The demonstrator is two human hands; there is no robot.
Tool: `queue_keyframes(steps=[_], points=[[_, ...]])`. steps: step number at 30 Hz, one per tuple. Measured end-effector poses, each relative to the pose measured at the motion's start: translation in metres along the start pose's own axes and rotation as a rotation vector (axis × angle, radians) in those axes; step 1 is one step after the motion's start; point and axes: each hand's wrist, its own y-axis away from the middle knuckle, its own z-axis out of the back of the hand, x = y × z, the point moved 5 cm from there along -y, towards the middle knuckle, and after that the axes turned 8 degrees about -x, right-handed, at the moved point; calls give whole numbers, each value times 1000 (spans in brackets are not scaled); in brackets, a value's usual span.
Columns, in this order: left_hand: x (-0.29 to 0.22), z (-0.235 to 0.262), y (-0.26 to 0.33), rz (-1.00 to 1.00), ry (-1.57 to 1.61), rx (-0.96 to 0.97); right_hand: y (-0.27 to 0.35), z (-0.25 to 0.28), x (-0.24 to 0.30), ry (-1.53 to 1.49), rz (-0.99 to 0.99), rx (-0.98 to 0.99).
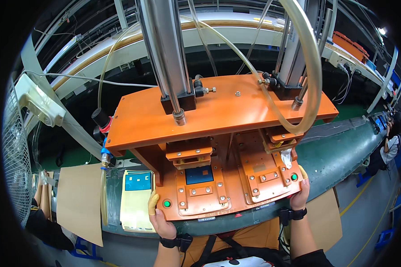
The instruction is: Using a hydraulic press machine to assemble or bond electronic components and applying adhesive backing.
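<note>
An orange two-station pneumatic press (218,118) stands before me on the bench. My left hand (164,224) holds the left front corner of its base, beside a green button (166,204). At the right front corner my right hand (300,196) grips the base next to another green button (294,177). Yellow finger covers show on both hands, and some fingertips are hidden at the base's sides. A dark blue flat panel (199,175) lies in the left fixture, under the raised left press head (188,151). The right fixture (265,178) shows bare orange metal.
Left of the press, a blue panel (138,181) lies on pale yellow sheets (136,207). Brown cardboard (79,200) and a white fan (18,147) stand farther left. A clear hose (316,66) loops over the press. Other people sit at both far sides.
</note>
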Motion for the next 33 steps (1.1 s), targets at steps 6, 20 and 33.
queue_keyframes(steps=[6, 20, 33], points=[[4, 2, 2, 18, -37, -34, 1, -2, 1, 4, 8, -30], [6, 1, 4, 35, 29, -12, 3, 0, 1, 43, 53, -72], [0, -7, 2, -2, 13, -11, 3, -3, 3, 58, 46, -61]])
